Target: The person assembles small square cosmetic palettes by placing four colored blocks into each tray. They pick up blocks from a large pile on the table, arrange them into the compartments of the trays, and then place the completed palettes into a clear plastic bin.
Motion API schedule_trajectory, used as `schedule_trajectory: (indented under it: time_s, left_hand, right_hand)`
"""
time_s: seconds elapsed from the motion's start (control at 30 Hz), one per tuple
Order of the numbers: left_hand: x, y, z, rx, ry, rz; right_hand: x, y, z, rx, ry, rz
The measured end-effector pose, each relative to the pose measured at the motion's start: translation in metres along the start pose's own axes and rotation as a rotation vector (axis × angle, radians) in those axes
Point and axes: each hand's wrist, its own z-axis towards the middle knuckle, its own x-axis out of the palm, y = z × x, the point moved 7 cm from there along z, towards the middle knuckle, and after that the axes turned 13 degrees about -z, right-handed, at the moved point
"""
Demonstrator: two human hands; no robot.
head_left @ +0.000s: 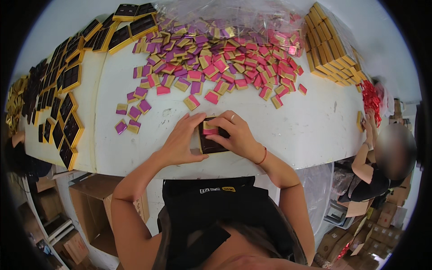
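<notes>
A dark-brown box tray (209, 146) with a gold edge lies on the white table in front of me. My left hand (180, 141) braces its left side, fingers at the far corner and thumb at the near edge. Between the thumb and fingers of my right hand (239, 137) is a small pink-and-gold wrapped chocolate (209, 127), at the tray's upper left part. Whether it touches the tray floor I cannot tell. My right hand covers much of the tray. Beyond my hands spreads a heap of wrapped chocolates (193, 75) in purple, pink and gold.
Dark gold-edged trays (72, 128) line the table's left side. Stacked gold boxes (330, 49) stand at the back right, beside clear plastic wrap (252, 18). A co-worker (375, 171) sits at the right near red ribbon (371, 99). An open carton (92, 211) stands below the table.
</notes>
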Motion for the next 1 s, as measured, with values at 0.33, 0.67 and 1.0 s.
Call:
schedule_trajectory:
  time_s: [0.33,0.67,1.0]
  left_hand:
    - [0.003,0.009,-0.006,0.114,-0.075,-0.051]
    - [0.005,-0.005,-0.019,0.194,-0.121,0.281]
    - [0.008,-0.011,-0.019,0.207,-0.17,0.386]
  right_hand:
    - [0.019,0.016,-0.032,-0.159,0.297,-0.53]
    - [0.025,0.024,-0.029,-0.108,0.361,-0.547]
    - [0.022,0.009,-0.042,-0.118,0.242,-0.287]
